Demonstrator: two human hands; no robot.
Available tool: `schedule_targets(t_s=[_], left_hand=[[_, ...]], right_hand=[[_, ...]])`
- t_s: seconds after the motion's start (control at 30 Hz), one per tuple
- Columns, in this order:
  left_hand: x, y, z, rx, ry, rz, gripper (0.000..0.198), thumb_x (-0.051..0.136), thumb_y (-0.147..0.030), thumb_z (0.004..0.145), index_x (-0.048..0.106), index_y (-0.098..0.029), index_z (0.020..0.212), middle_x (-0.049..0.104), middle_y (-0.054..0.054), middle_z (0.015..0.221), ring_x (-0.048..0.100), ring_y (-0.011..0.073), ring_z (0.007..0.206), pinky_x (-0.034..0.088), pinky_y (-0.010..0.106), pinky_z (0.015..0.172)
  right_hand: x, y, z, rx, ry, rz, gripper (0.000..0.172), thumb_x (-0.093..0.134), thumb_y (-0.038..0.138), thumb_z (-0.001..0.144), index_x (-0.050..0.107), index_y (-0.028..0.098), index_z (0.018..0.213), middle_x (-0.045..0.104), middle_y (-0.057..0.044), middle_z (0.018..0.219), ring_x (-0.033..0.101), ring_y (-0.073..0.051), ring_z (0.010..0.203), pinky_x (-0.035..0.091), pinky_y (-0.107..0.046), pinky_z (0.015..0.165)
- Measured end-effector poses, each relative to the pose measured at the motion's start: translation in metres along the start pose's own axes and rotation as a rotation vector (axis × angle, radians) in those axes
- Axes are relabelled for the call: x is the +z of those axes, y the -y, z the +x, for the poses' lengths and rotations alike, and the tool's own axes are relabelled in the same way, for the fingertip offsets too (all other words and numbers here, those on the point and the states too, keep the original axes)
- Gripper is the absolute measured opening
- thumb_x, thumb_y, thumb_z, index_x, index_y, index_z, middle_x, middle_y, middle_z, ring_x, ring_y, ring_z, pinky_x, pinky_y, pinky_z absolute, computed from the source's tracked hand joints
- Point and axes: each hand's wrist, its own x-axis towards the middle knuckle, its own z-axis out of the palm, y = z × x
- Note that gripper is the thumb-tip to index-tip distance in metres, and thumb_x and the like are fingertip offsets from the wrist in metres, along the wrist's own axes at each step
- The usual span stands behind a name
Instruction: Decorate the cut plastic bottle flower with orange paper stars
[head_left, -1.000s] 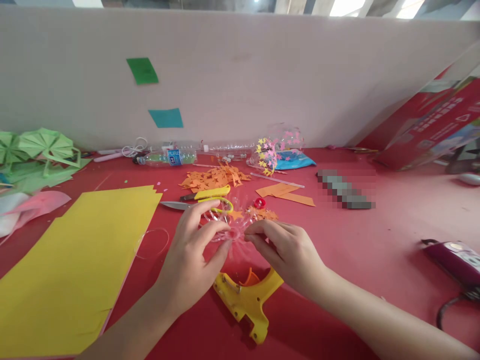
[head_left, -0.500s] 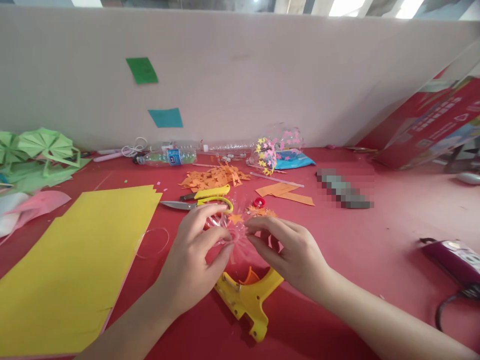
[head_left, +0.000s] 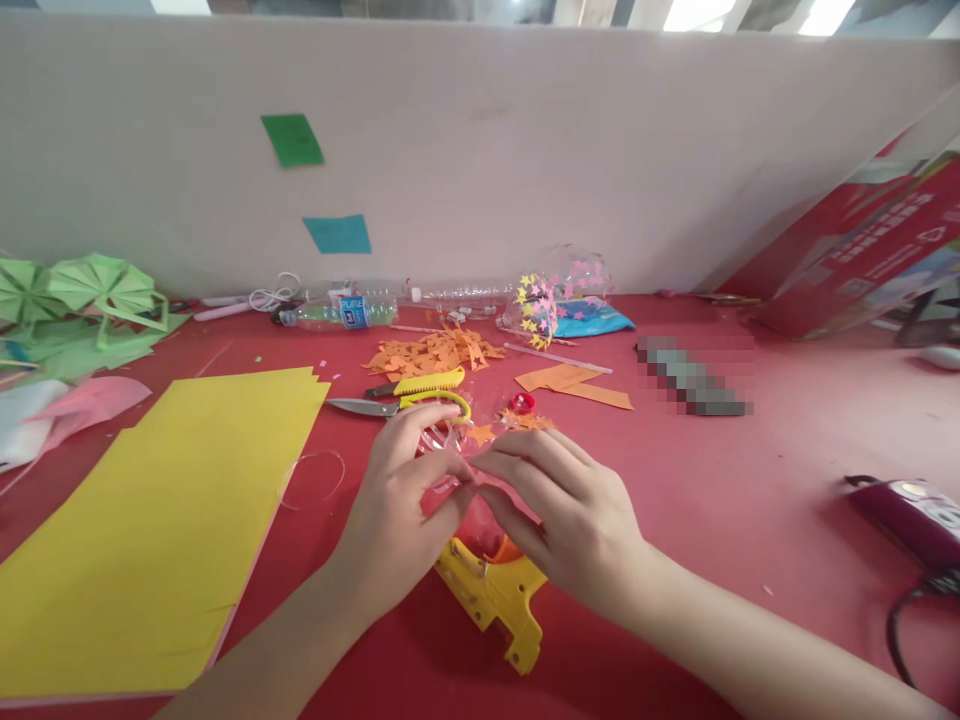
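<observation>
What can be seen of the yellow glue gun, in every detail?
The glue gun has a yellow body, apparently hard plastic, with small dark marks like screw holes and an orange trigger. It lies on its side on the red table, in the picture's lower middle, partly hidden behind the right hand. Some clear plastic overlaps its upper edge in view; whether they touch, I cannot tell.

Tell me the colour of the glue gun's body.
Yellow; the glue gun's body shows best in the head view.
</observation>
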Motion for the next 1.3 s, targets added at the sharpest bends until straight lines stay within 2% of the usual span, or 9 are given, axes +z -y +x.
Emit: schedule_targets(t_s=[0.17, 0.33, 0.43, 0.63, 0.87, 1.0, 1.1, 1.2, 1.3], left_hand=[[0.005, -0.002, -0.001, 0.054, -0.034, 0.025, 0.016, 0.056, -0.008, 0.082, 0.066, -0.020, 0.082, 0.053, 0.008, 0.125, 0.048, 0.0244, 0.122, 0.044, 0.045, 0.101], [0.004, -0.002, 0.000, 0.076, -0.058, 0.022, 0.013, 0.059, -0.010, 0.082, 0.068, -0.020, 0.079, 0.055, 0.008, 0.123, 0.049, 0.0244, 0.120, 0.045, 0.045, 0.100], [0.004, -0.002, 0.000, 0.090, -0.064, 0.034, 0.015, 0.059, -0.008, 0.082, 0.068, -0.020, 0.080, 0.054, 0.008, 0.124, 0.048, 0.0246, 0.122, 0.044, 0.045, 0.101], [0.004, -0.001, 0.000, 0.147, -0.084, 0.068, 0.016, 0.058, -0.006, 0.082, 0.065, -0.018, 0.074, 0.053, 0.008, 0.125, 0.047, 0.0244, 0.122, 0.042, 0.046, 0.103], [0.004, -0.001, 0.001, 0.167, -0.102, 0.079, 0.015, 0.060, -0.007, 0.081, 0.063, -0.017, 0.070, 0.055, 0.008, 0.124, 0.046, 0.0250, 0.122, 0.040, 0.048, 0.103], [0.005, -0.003, 0.001, 0.162, -0.083, 0.065, 0.015, 0.060, -0.006, 0.080, 0.062, -0.019, 0.072, 0.054, 0.007, 0.124, 0.046, 0.0242, 0.123, 0.039, 0.048, 0.105], [0.002, -0.004, 0.001, 0.132, -0.060, 0.037, 0.013, 0.059, -0.008, 0.081, 0.063, -0.020, 0.078, 0.053, 0.007, 0.127, 0.046, 0.0245, 0.124, 0.040, 0.049, 0.104], [-0.001, -0.004, 0.000, 0.098, -0.027, 0.021, 0.009, 0.059, -0.013, 0.082, 0.063, -0.021, 0.081, 0.051, 0.008, 0.129, 0.045, 0.0258, 0.125, 0.041, 0.050, 0.103], [-0.001, -0.004, -0.001, 0.092, 0.004, 0.030, 0.013, 0.057, -0.010, 0.082, 0.063, -0.021, 0.079, 0.050, 0.007, 0.129, 0.044, 0.0257, 0.126, 0.040, 0.050, 0.104]], right_hand=[[0.003, 0.000, 0.001, -0.027, -0.014, -0.092, 0.011, 0.055, 0.013, 0.089, 0.063, 0.014, 0.095, 0.064, -0.008, 0.086, 0.054, -0.017, 0.073, 0.048, -0.028, 0.061], [0.002, 0.000, 0.001, -0.025, -0.064, -0.151, 0.014, 0.057, 0.010, 0.086, 0.065, 0.015, 0.096, 0.062, -0.008, 0.088, 0.051, -0.015, 0.070, 0.046, -0.027, 0.059], [0.001, 0.000, 0.002, -0.041, -0.047, -0.122, 0.011, 0.056, 0.011, 0.087, 0.067, 0.015, 0.088, 0.062, -0.008, 0.085, 0.050, -0.015, 0.069, 0.047, -0.027, 0.058], [0.001, 0.000, 0.005, 0.001, -0.013, -0.052, 0.011, 0.057, 0.013, 0.087, 0.068, 0.014, 0.086, 0.063, -0.007, 0.081, 0.048, -0.016, 0.070, 0.046, -0.027, 0.057], [0.001, 0.003, 0.005, -0.004, 0.009, -0.029, 0.019, 0.050, 0.009, 0.089, 0.065, 0.016, 0.079, 0.061, -0.006, 0.075, 0.048, -0.016, 0.070, 0.045, -0.028, 0.059], [0.000, 0.004, 0.004, -0.042, 0.027, -0.011, 0.024, 0.045, 0.003, 0.087, 0.064, 0.015, 0.078, 0.060, -0.007, 0.076, 0.044, -0.016, 0.065, 0.043, -0.029, 0.056], [-0.003, 0.002, 0.003, -0.072, 0.006, -0.007, 0.020, 0.047, 0.003, 0.086, 0.064, 0.014, 0.083, 0.060, -0.007, 0.079, 0.045, -0.016, 0.066, 0.043, -0.029, 0.059], [-0.006, 0.000, 0.003, -0.034, 0.006, 0.007, 0.010, 0.054, 0.009, 0.086, 0.063, 0.014, 0.088, 0.062, -0.008, 0.083, 0.048, -0.017, 0.073, 0.045, -0.030, 0.063], [-0.008, -0.001, 0.004, 0.022, 0.022, 0.039, 0.009, 0.056, 0.010, 0.083, 0.062, 0.015, 0.089, 0.063, -0.007, 0.086, 0.050, -0.018, 0.076, 0.046, -0.030, 0.064]])
